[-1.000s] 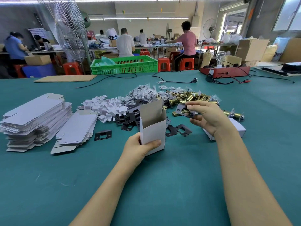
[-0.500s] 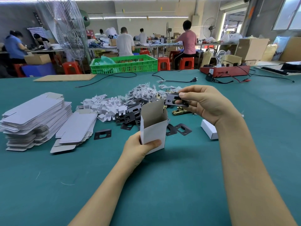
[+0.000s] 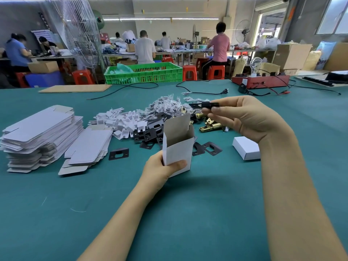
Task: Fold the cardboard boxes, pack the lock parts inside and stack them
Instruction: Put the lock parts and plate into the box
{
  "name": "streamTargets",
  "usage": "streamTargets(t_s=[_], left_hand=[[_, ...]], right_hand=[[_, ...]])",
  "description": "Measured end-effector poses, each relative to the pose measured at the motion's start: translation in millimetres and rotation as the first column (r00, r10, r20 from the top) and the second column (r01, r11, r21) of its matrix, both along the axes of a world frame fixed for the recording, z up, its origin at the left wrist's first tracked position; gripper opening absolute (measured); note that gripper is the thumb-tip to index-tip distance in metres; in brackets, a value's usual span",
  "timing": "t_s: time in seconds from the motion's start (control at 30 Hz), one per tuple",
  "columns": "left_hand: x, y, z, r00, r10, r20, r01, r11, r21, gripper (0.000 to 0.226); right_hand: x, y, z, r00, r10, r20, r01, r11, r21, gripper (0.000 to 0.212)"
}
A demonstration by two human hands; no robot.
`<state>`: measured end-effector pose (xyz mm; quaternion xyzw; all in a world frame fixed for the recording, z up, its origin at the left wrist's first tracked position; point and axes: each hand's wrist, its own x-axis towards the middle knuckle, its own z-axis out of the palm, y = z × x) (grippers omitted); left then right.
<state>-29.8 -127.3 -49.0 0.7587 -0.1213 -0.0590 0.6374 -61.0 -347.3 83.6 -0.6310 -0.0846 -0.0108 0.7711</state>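
Covering table [image 3: 56, 213]: teal cloth; workshop, green crate [image 3: 145, 73] behind.

workers at benches [image 3: 169, 51], red stools [image 3: 189, 72], strip lights, window right.

A green crate [image 3: 145, 73] stands at the counter's [image 3: 188, 213] far edge, a cardboard sheet [image 3: 75, 88] left of it; a red device [image 3: 260, 81] with a bulb [image 3: 255, 65] sits toward the far right corner, black cables [image 3: 199, 92] between
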Motion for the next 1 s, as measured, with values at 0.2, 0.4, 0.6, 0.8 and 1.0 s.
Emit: streamTargets(t_s=[0.2, 0.4, 0.6, 0.8, 1.0], left_hand=[[-5, -4, 1, 0.993, -0.016, 0.114, 0.009, 0.998, 0.066, 0.027], [-8, -5, -2, 0.979, -0.009, 0.202, -0.013, 0.994, 0.108, 0.023], [-8, -6, -1, 0.993, -0.007, 0.117, 0.002, 0.999, 0.044, 0.032], [-3, -5, -1, 0.999, -0.031, 0.035, 0.031, 1.0, -0.002, 0.035], [-1, -5, -1, 1.0, -0.029, -0.011, 0.028, 0.998, -0.058, 0.035]], right_hand=[[-6, -1, 6, 0.993, -0.094, 0.073, 0.11, 0.96, -0.258, 0.021], [-21, 1, 19, 0.988, 0.019, 0.155, 0.062, 0.861, -0.505, 0.029], [-23, 18, 28, 0.987, 0.053, 0.155, 0.06, 0.765, -0.641, 0.011], [-11, 51, 27, 0.955, 0.056, 0.292, 0.23, 0.483, -0.845, 0.017], [-4, 74, 22, 0.936, 0.115, 0.332, 0.279, 0.333, -0.901, 0.02]])
